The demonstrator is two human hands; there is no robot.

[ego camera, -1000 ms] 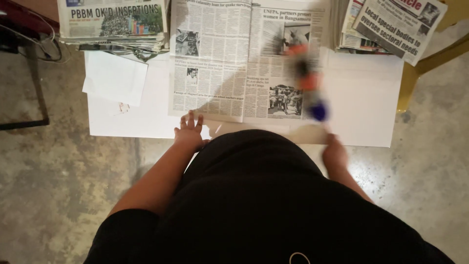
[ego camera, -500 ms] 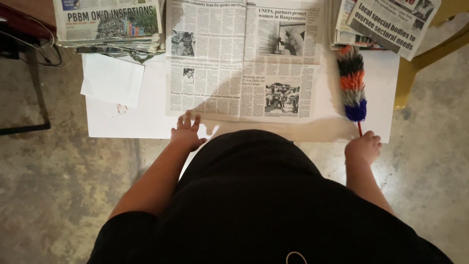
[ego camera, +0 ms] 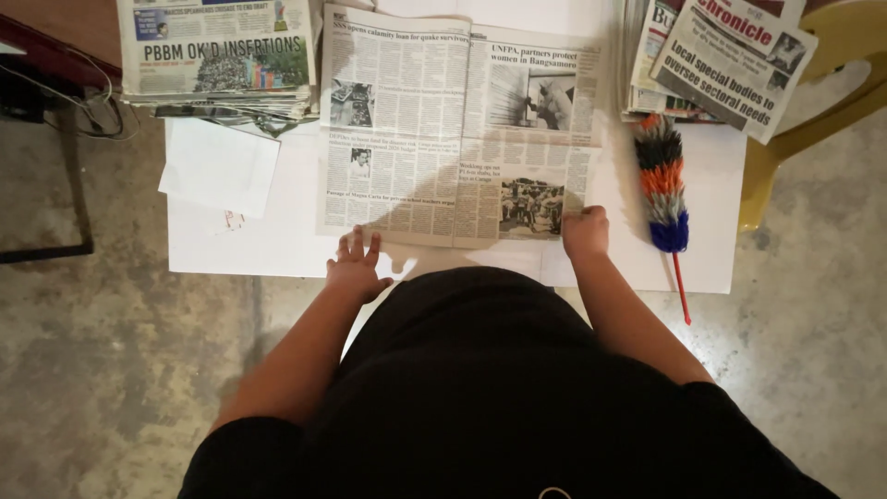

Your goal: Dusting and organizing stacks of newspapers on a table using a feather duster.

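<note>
Newspaper: an open newspaper (ego camera: 457,129) lies flat in the middle of the white table (ego camera: 277,240), right in front of the person.
Right hand: the right hand (ego camera: 585,231) is curled up on the bottom right corner of the open paper. It looks like it pinches the edge, but the fingers are hidden, so I cannot tell for sure.
Left hand: the left hand (ego camera: 357,266) lies flat with fingers spread at the bottom left corner of the paper. It holds nothing.
Duster: a feather duster (ego camera: 663,185) with orange, grey and blue stripes lies on the table just right of the right hand. No hand touches it.
Other papers: one stack of newspapers (ego camera: 217,55) sits at the top left, and another stack of papers (ego camera: 721,60) sits at the top right.
White sheet: a loose white sheet (ego camera: 217,171) lies left of the open paper.
</note>
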